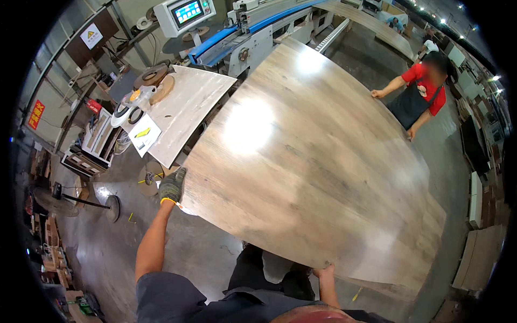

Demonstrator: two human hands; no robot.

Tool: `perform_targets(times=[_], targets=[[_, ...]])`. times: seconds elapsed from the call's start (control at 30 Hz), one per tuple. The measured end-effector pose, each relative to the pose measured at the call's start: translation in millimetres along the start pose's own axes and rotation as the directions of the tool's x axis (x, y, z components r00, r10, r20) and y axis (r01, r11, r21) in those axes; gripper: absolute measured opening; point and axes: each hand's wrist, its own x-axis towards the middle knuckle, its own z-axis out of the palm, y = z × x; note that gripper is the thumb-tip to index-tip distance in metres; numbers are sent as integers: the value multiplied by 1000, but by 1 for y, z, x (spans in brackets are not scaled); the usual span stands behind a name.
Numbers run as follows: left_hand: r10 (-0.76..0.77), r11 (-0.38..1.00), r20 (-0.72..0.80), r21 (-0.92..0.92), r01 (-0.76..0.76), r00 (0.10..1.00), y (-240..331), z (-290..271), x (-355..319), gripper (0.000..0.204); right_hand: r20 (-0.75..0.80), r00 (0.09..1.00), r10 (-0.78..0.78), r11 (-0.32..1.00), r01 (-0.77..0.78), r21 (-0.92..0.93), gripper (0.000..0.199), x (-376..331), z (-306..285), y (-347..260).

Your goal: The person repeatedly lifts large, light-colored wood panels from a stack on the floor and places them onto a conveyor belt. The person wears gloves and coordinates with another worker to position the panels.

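A large wood-grain panel (301, 177) with a glossy top spreads across the middle of the view. My left hand (172, 185), in a dark grey work glove with a yellow cuff, grips its left edge. Bare, my right hand (325, 270) holds the near edge, with the fingers partly hidden by the board. Beneath the left glove a small white tag or label (187, 209) shows at the panel's edge. Across the board, a co-worker in a red shirt and dark apron (412, 105) has both hands at the far right edge.
An edge-banding type machine (253, 51) with a blue rail and a control screen (188, 12) stands at the back. Left of the panel, a worktable (194, 102) carries banding rolls (152, 76) and a paper sheet (144, 133). A pedestal fan (112, 209) occupies the left floor; stacked boards (476, 258) line the right.
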Motion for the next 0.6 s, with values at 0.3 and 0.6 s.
perform_targets(times=[0.3,0.6], targets=[[-299,954,109,49,296,948,-151,5,94,41,-1,999,45,999,-45,-19,48,0,91,219],[-7,-732,628,-533,425,778,155,102,-105,52,44,993,108,982,-100,-160,59,-23,119,345]])
